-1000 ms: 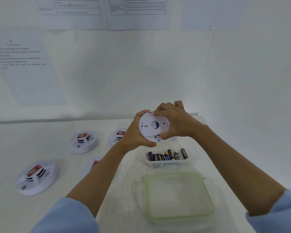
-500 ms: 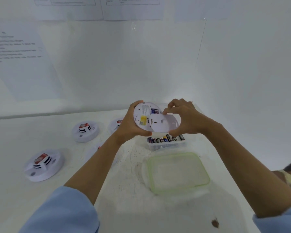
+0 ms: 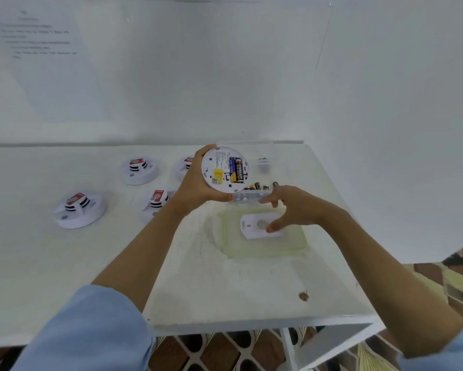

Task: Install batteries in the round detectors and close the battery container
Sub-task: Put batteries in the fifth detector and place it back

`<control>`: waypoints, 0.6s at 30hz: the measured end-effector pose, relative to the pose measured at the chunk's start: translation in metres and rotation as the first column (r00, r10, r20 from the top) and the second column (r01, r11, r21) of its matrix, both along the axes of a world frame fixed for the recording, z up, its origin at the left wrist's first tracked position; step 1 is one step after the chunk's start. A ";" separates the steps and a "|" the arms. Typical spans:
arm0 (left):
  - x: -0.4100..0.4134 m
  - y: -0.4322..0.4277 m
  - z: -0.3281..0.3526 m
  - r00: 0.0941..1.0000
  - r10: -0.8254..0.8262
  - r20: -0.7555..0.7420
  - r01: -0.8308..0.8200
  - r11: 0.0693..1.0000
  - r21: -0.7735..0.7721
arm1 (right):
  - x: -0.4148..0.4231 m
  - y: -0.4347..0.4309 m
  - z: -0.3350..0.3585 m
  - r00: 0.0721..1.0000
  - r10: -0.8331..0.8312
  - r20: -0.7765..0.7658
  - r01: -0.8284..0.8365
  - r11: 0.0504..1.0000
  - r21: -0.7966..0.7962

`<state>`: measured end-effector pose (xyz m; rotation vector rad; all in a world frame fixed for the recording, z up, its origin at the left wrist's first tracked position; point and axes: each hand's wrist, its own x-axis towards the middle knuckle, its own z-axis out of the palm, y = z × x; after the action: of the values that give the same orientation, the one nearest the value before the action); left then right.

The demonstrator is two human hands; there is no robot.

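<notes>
Head view. Battery container (image 3: 249, 196), clear plastic, uncovered, stood on the white table (image 3: 225, 285) and held loose batteries (image 3: 259, 186). Its green-rimmed lid (image 3: 292, 243) lay nearer, bearing one white battery cover (image 3: 254, 226). Round detector (image 3: 219, 170) was raised, back open, two installed cells (image 3: 237, 170) seated; left hand (image 3: 194, 186) curled round its rim. Right hand (image 3: 292, 207) was slack, fingers spread, thumb touching the cover.

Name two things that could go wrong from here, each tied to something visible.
1. The left hand alone holds the detector tilted, its batteries uncovered; they might slip out.
2. The detector's cover lies on the container lid beneath the right hand; lifting that lid to close the battery container could tip it off.
</notes>
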<state>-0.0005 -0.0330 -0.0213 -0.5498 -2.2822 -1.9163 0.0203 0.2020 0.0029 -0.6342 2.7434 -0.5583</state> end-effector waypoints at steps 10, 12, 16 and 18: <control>-0.002 0.016 0.012 0.999 -0.052 0.005 0.052 0.998 0.037 | -0.035 -0.039 0.037 0.960 -0.023 -0.278 -0.065 0.951 -0.304; -0.009 0.016 0.014 0.998 -0.064 0.013 0.063 0.998 0.028 | -0.043 -0.038 0.039 0.954 0.001 -0.299 -0.084 0.961 -0.264; -0.025 0.016 0.015 0.996 -0.084 0.043 0.083 0.996 0.023 | -0.056 -0.035 0.042 0.940 0.039 -0.339 -0.096 0.984 -0.152; -0.034 0.014 0.016 0.994 -0.090 0.061 0.088 0.996 0.035 | -0.062 -0.036 0.040 0.925 0.066 -0.373 -0.103 0.992 -0.079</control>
<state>-0.0350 -0.0192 -0.0057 -0.6058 -2.2972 -2.0354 -0.0414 0.1658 0.0433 -0.9668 3.0301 -0.6090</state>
